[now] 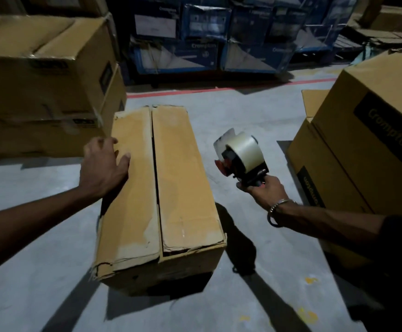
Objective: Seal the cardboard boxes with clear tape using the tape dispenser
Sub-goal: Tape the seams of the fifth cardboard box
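Take your bearings from the cardboard box (161, 195) on the floor in front of you. Its long axis runs straight away from you, and the open seam (157, 180) between its two top flaps follows that same line, with no tape visible on it. Your right hand (263, 188) is curled round the handle of the tape dispenser (239, 156), holding it in the air just off the box's right side, roll up and clear of the cardboard. Your left hand (105, 164) rests on the box's left flap, fingers spread, near the far end. The dispenser hand is the nearer one to the seam; judged from here, it must cross leftward onto it.
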A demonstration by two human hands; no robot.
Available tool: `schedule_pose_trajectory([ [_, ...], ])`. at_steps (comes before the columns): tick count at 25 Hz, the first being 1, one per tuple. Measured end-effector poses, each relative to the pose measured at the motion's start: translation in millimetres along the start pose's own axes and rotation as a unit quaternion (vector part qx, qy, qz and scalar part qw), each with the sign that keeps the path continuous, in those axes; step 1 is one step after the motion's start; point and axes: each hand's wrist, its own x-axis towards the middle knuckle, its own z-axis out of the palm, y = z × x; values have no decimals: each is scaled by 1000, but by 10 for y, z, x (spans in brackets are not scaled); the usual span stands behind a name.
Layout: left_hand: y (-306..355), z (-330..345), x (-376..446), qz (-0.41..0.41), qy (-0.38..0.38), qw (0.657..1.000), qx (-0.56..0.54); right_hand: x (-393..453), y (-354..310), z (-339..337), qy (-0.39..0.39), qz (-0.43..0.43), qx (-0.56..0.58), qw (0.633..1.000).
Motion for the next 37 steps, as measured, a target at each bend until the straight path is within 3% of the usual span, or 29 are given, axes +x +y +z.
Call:
schedule_pose_trajectory([
  [3,-130,101,-202,-84,-54,990,-104,-14,-477,230,-59,8,192,980],
  [6,-63,182,-475,-193,-80,945,-251,6,-795,343,-128,22,274,953],
  [11,220,137,-826,-244,-45,917,-311,-32,-1097,433,-258,43,297,918],
  [14,494,285,-1241,-260,-14,910,-323,17,-1090,357,-291,50,325,898],
  [17,883,343,-1686,-271,-29,907,-320,84,-1014,228,-316,49,304,898],
  [24,1216,188,-2389,-267,-196,907,-258,71,-849,-158,-315,-4,96,944],
  [26,1249,-22,-2295,-273,-197,910,-242,-3,-885,-201,-286,-27,66,956],
  [30,1312,-237,-1826,-269,-130,915,-272,-78,-1041,-230,-254,-75,29,964],
  [33,1342,-229,-1367,-300,-109,861,-395,-119,-1138,-170,-270,-90,32,958],
  [37,1394,-313,-995,-351,-231,762,-492,-202,-1246,-75,-316,-130,24,939],
])
